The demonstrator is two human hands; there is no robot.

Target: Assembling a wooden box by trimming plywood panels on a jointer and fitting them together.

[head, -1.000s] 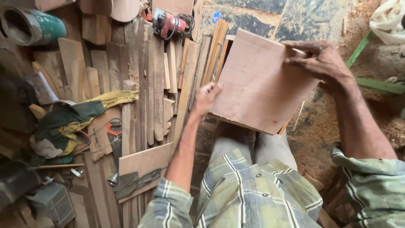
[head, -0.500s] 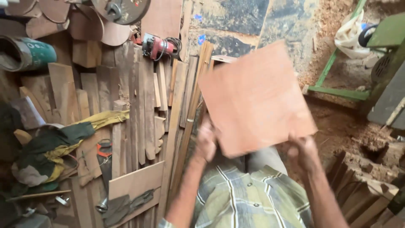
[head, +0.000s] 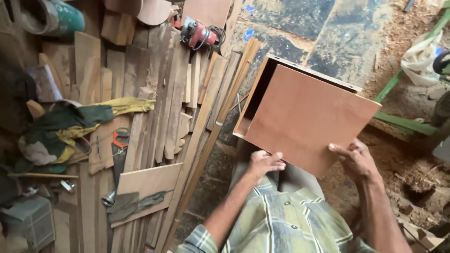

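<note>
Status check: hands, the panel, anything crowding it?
Left hand under near edge of the plywood box, right hand gripping its near corner. Box tilted over lap, open side facing left. Wood strips close alongside.

plywood box point(head: 307, 115) between both hands

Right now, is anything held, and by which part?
Yes: a plywood box, by its near bottom edge, with the left hand and right hand at opposite corners.

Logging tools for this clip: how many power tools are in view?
1: a red power tool lies on the planks at top centre, beyond the box. Others may be hidden in the clutter at left.
</note>
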